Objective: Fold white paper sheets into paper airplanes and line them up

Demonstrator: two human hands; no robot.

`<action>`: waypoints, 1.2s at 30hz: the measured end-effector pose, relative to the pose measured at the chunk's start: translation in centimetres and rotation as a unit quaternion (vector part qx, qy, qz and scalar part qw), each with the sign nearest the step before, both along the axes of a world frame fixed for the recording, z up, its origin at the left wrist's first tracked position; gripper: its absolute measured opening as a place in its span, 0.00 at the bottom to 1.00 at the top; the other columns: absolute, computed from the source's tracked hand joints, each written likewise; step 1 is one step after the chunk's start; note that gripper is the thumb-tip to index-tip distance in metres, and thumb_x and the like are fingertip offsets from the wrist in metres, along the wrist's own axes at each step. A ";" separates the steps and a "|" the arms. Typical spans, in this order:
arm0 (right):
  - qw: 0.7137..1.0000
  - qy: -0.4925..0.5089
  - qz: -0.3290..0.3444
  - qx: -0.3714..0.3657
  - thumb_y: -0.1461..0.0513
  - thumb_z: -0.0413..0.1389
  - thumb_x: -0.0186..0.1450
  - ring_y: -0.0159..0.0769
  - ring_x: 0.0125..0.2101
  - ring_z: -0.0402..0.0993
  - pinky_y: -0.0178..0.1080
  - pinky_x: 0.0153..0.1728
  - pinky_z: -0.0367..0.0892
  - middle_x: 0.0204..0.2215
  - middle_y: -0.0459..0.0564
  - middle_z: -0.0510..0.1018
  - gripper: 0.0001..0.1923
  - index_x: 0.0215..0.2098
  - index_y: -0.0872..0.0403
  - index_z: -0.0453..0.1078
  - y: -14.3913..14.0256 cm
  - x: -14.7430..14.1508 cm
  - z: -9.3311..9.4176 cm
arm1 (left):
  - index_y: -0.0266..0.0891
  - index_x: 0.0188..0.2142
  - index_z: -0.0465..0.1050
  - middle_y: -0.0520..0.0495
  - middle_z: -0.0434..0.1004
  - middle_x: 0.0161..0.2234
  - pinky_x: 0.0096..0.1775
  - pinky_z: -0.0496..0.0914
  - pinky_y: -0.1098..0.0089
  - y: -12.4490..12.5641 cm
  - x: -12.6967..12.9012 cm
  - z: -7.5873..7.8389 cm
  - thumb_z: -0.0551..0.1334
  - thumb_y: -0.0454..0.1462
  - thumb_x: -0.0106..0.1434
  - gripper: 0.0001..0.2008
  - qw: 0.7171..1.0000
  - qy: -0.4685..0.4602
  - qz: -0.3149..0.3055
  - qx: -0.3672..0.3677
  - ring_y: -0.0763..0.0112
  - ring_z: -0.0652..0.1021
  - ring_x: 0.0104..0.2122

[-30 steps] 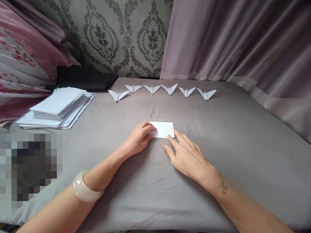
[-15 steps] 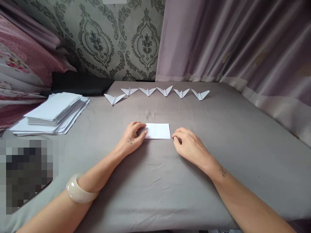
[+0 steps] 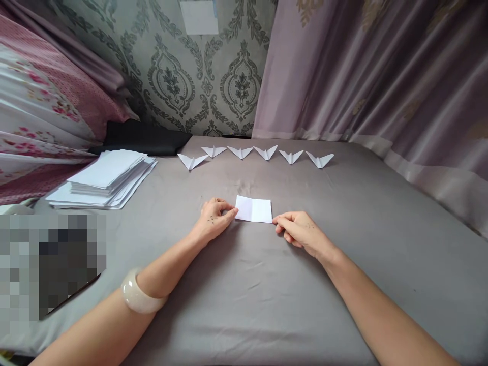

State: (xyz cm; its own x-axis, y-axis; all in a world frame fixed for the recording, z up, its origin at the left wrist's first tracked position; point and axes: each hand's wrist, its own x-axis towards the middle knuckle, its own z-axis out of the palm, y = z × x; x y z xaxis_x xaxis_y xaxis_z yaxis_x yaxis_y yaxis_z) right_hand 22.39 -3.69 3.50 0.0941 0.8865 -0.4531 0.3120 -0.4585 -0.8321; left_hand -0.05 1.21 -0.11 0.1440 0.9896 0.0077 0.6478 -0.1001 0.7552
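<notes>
from where the head camera looks, a grey cloth (image 3: 244, 300) covers the whole work surface, and nothing here is a box or bowl; the nearest thing to a holder is the loose stack of white sheets (image 3: 104, 178) lying at the far left, the sheets fanned slightly and resting on the cloth, just in front of a black cushion (image 3: 147, 137). along the far edge, in front of the patterned wall (image 3: 198, 76) and the mauve curtain (image 3: 362, 76), six folded paper planes (image 3: 253, 153) sit in a row, noses toward the person, each apart from its neighbour

the folded white paper (image 3: 253, 209) lies flat near the middle of the cloth, a small rectangle with a faint crease down its middle. it lies right between the two hands. the left hand (image 3: 214, 222) rests on the cloth at the paper's left edge, fingers curled, with thumb and forefinger meeting at the near left corner; whether they pinch the corner or only press on it i cannot tell. the right hand (image 3: 301, 231) lies at the right edge, fingers loosely curled under, its fingertips touching the near right corner; it does not look closed around anything. a pale bangle (image 3: 141, 297) sits on the left forearm, and a blurred patch covers the lower left
</notes>
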 end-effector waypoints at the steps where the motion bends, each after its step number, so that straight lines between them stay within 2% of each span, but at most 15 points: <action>1: 1.000 0.004 -0.001 0.002 0.63 0.52 0.55 0.20 0.13 0.55 0.28 0.12 0.44 0.22 0.45 0.73 0.08 0.29 0.58 0.71 0.0 0.0 0.0 | 0.41 0.32 0.79 0.45 0.72 0.40 0.41 0.68 0.63 0.0 0.0 -0.1 0.61 0.46 0.57 0.13 1.000 -0.010 0.000 -0.002 0.62 0.72 0.40; 5: 0.998 -0.005 0.012 0.057 0.62 0.51 0.57 0.22 0.15 0.58 0.30 0.14 0.51 0.26 0.46 0.74 0.11 0.35 0.58 0.72 0.3 0.2 -0.9 | 0.41 0.30 0.75 0.48 0.72 0.38 0.38 0.68 0.68 -0.4 0.2 0.0 0.64 0.46 0.55 0.11 0.998 -0.056 -0.027 0.000 0.66 0.73 0.38; 7: 0.983 -0.081 -0.010 0.164 0.61 0.52 0.58 0.26 0.18 0.63 0.33 0.21 0.61 0.30 0.49 0.75 0.13 0.40 0.57 0.71 0.4 0.3 -1.5 | 0.41 0.30 0.74 0.48 0.73 0.40 0.42 0.67 0.66 -0.7 0.5 0.3 0.62 0.43 0.58 0.08 0.995 -0.049 -0.056 0.063 0.65 0.73 0.40; 9: 0.926 -0.195 -0.031 0.321 0.62 0.54 0.59 0.33 0.28 0.70 0.39 0.32 0.67 0.40 0.55 0.74 0.18 0.47 0.56 0.68 0.3 0.2 -1.8 | 0.42 0.32 0.73 0.47 0.75 0.41 0.46 0.65 0.64 -1.1 0.7 0.6 0.60 0.40 0.62 0.06 0.983 -0.003 -0.072 0.168 0.65 0.72 0.42; 11: 0.841 -0.293 -0.023 0.454 0.63 0.54 0.61 0.41 0.42 0.71 0.44 0.43 0.66 0.49 0.60 0.69 0.22 0.54 0.55 0.64 0.0 0.0 -1.9 | 0.43 0.34 0.73 0.47 0.77 0.40 0.46 0.63 0.62 -1.4 0.8 0.8 0.58 0.38 0.65 0.06 0.961 0.055 -0.081 0.259 0.65 0.73 0.40; 13: 0.779 -0.363 0.015 0.511 0.64 0.53 0.63 0.45 0.49 0.66 0.47 0.50 0.61 0.52 0.59 0.66 0.22 0.55 0.52 0.64 -0.4 -0.3 -1.7 | 0.43 0.37 0.72 0.47 0.78 0.40 0.45 0.63 0.62 -1.6 0.8 0.9 0.55 0.37 0.67 0.08 0.939 0.103 -0.106 0.309 0.65 0.73 0.40; 15: 0.749 -0.413 0.054 0.515 0.66 0.52 0.64 0.43 0.49 0.66 0.46 0.51 0.58 0.50 0.56 0.69 0.19 0.53 0.50 0.67 -0.6 -0.5 -1.6 | 0.44 0.41 0.72 0.47 0.79 0.42 0.46 0.62 0.61 -1.7 0.7 0.8 0.53 0.36 0.68 0.09 0.923 0.134 -0.133 0.334 0.64 0.74 0.42; 18: 0.729 -0.450 0.117 0.501 0.70 0.50 0.64 0.38 0.46 0.67 0.43 0.50 0.55 0.44 0.51 0.74 0.18 0.47 0.48 0.73 -0.5 -0.6 -1.8 | 0.44 0.46 0.70 0.45 0.77 0.46 0.48 0.61 0.59 -1.9 0.8 0.7 0.53 0.34 0.67 0.11 0.914 0.145 -0.145 0.351 0.62 0.73 0.45; 21: 0.709 -0.474 0.152 0.500 0.72 0.47 0.65 0.34 0.42 0.69 0.42 0.50 0.52 0.40 0.48 0.77 0.20 0.43 0.47 0.75 0.2 -0.4 -2.3 | 0.43 0.53 0.64 0.41 0.73 0.50 0.48 0.61 0.58 -2.0 1.1 0.4 0.54 0.33 0.64 0.17 0.926 0.135 -0.128 0.329 0.59 0.71 0.48; 24: 0.684 -0.491 0.171 0.511 0.71 0.46 0.68 0.34 0.45 0.69 0.42 0.50 0.51 0.43 0.47 0.79 0.18 0.45 0.49 0.74 1.0 -0.2 -2.8 | 0.40 0.57 0.59 0.39 0.70 0.52 0.47 0.62 0.57 -2.0 1.4 0.0 0.54 0.33 0.62 0.23 0.946 0.128 -0.114 0.276 0.57 0.69 0.49; 26: 0.672 -0.494 0.192 0.518 0.69 0.46 0.70 0.34 0.47 0.68 0.42 0.51 0.52 0.45 0.47 0.79 0.16 0.45 0.50 0.74 1.4 -0.2 -3.1 | 0.40 0.57 0.60 0.38 0.70 0.50 0.46 0.63 0.57 -2.0 1.4 -0.3 0.54 0.34 0.62 0.22 0.953 0.142 -0.108 0.246 0.56 0.69 0.47; 28: 0.669 -0.494 0.221 0.509 0.68 0.47 0.70 0.34 0.50 0.67 0.43 0.53 0.52 0.47 0.47 0.78 0.15 0.44 0.51 0.74 1.6 -0.2 -3.4 | 0.39 0.53 0.64 0.39 0.71 0.46 0.43 0.64 0.56 -2.0 1.3 -0.4 0.54 0.36 0.63 0.18 0.956 0.169 -0.107 0.215 0.56 0.70 0.43; 31: 0.681 -0.488 0.270 0.474 0.67 0.47 0.70 0.37 0.53 0.66 0.44 0.55 0.54 0.50 0.49 0.77 0.14 0.44 0.53 0.74 1.6 -0.2 -3.4 | 0.39 0.45 0.71 0.38 0.68 0.40 0.41 0.65 0.55 -2.0 1.1 -0.4 0.56 0.41 0.63 0.13 0.954 0.214 -0.103 0.184 0.55 0.69 0.40; 34: 0.701 -0.475 0.289 0.447 0.70 0.45 0.69 0.37 0.54 0.66 0.43 0.57 0.56 0.52 0.53 0.75 0.17 0.49 0.56 0.72 1.5 -0.1 -3.4 | 0.41 0.43 0.72 0.37 0.65 0.48 0.44 0.65 0.51 -1.8 0.7 -0.2 0.58 0.42 0.62 0.12 0.945 0.225 -0.107 0.213 0.50 0.67 0.46; 36: 0.712 -0.466 0.291 0.437 0.72 0.42 0.68 0.38 0.57 0.64 0.45 0.58 0.57 0.55 0.56 0.72 0.21 0.56 0.58 0.67 1.5 -0.1 -3.5 | 0.42 0.46 0.70 0.38 0.64 0.53 0.49 0.64 0.50 -1.5 0.6 -0.2 0.59 0.40 0.63 0.13 0.938 0.204 -0.144 0.242 0.49 0.65 0.52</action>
